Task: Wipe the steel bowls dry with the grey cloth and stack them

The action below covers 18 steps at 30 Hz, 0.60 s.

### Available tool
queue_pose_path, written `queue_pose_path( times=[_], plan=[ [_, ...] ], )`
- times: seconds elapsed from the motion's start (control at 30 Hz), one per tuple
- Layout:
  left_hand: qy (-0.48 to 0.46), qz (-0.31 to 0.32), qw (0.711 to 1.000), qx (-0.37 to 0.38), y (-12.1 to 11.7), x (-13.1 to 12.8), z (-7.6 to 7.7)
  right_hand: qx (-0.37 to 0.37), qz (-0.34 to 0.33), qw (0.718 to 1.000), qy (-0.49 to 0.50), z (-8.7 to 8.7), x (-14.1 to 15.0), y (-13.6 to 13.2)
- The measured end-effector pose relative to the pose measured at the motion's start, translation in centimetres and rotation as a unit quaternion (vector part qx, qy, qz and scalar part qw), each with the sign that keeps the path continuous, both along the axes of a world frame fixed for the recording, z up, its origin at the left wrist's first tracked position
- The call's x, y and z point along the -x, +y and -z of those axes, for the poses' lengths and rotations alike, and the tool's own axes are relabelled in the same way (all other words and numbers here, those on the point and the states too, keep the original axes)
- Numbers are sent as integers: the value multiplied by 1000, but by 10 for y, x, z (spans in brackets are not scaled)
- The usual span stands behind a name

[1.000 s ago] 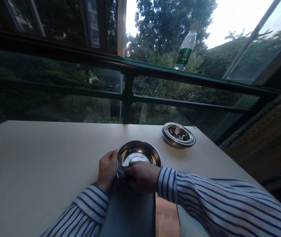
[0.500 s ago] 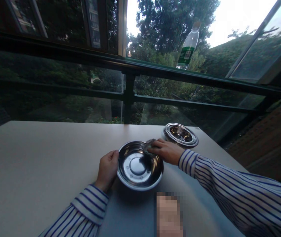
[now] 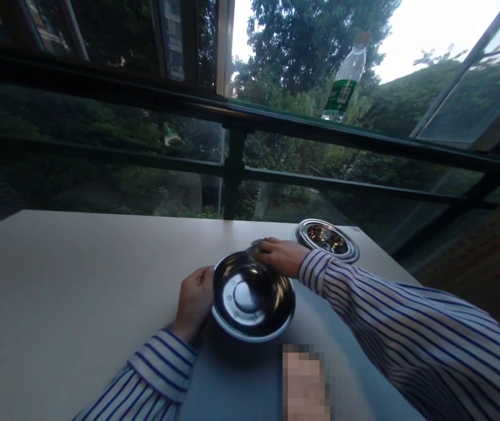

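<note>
A shiny metal bowl (image 3: 250, 304) is held tilted over the table, its inside facing me. My left hand (image 3: 193, 301) grips its left rim, thumb on the edge and the other fingers mostly hidden behind. At the bowl's upper rim, my right hand (image 3: 282, 256) presses a greyish cloth (image 3: 256, 245) against the metal. Only a crumpled bit of the cloth shows past the fingertips. Behind the right wrist, more metal bowls (image 3: 328, 240), apparently nested, rest near the table's far right corner.
The white table (image 3: 100, 280) reaches to a dark green railing (image 3: 232, 158) with glass panes. On the railing's top stands a clear plastic bottle (image 3: 344, 85) with a green label. A pixelated patch (image 3: 306, 383) covers something at the bottom.
My right hand has slid the cloth up and left along the bowl's inside to its upper rim. The left hand keeps its hold. The view has shifted slightly.
</note>
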<state>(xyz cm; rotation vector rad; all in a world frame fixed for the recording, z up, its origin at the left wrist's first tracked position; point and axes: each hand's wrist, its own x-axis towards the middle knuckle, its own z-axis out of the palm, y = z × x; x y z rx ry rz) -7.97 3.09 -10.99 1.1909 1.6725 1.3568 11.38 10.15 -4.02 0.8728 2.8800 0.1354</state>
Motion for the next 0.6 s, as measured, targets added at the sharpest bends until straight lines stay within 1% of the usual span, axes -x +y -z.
queue_pose_path(
  times=[0.07,0.13,0.2,0.3,0.37,0.43,0.5,0.6],
  plan=[
    [6,-11,1000,1,0,0,-1,16,32,999,-13,-5,-22,-18],
    [8,-16,1000,2,0,-1,0,40,57,997,-19,-7,-31,-40],
    [9,-18,1000,2,1,-1,1,79,64,995,-19,-6,-26,-62],
    [7,-22,1000,-1,0,-2,2,159,55,986,0,-5,2,-83],
    [5,-26,1000,-3,-1,-2,2,208,44,976,46,-6,23,-85],
    [-1,-28,1000,-6,-3,-1,1,239,43,963,119,-8,36,-81],
    [-14,-25,1000,-8,-4,0,0,256,53,943,208,-10,38,-73],
    [-36,-21,999,-6,-4,1,1,262,86,900,336,-8,26,-62]
  ],
)
